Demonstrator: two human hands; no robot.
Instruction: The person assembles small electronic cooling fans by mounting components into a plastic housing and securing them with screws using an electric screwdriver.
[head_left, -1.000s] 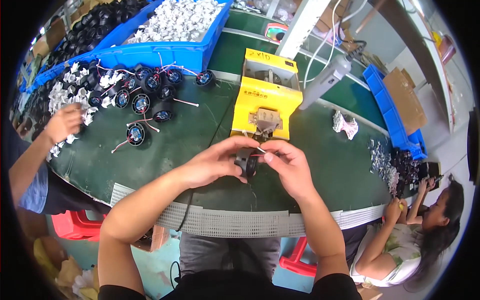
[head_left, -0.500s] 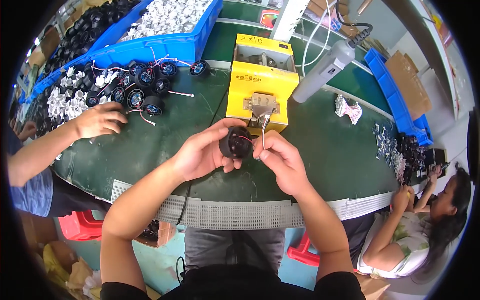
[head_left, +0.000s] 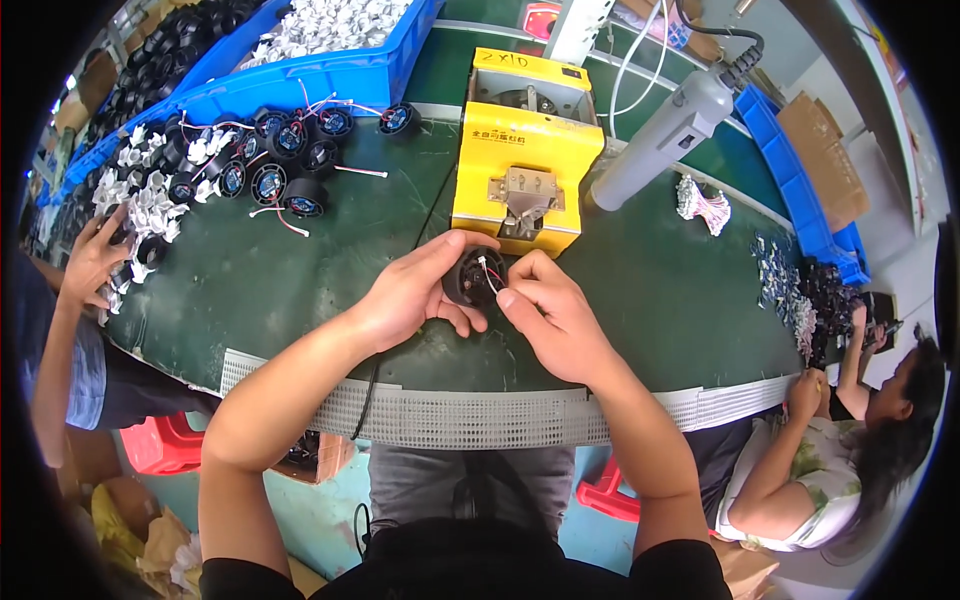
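My left hand [head_left: 405, 298] cups a round black plastic housing [head_left: 468, 283] just in front of the yellow machine. Its open face is turned up. Across that face runs a thin red, white and black cable [head_left: 492, 272], ending in a small white plug. My right hand [head_left: 550, 310] is closed at the housing's right side, thumb and forefinger pinched on the cable's lower end. What else those fingers may hold is hidden. The yellow box-shaped machine [head_left: 520, 150] stands right behind both hands, with a metal nozzle block on its front.
Wired black round units [head_left: 270, 183] and white plastic parts [head_left: 155, 205] lie at left, where a co-worker's hand [head_left: 95, 262] reaches in. A blue bin [head_left: 330, 88] stands behind. At right are a grey cylindrical tool [head_left: 660, 135], a cable bundle [head_left: 703, 206] and another seated person [head_left: 800, 470].
The right hand and cable have moved from beside the housing onto it; the cable now lies over its face. The housing has tilted upward. The left co-worker's hand has withdrawn to the white parts.
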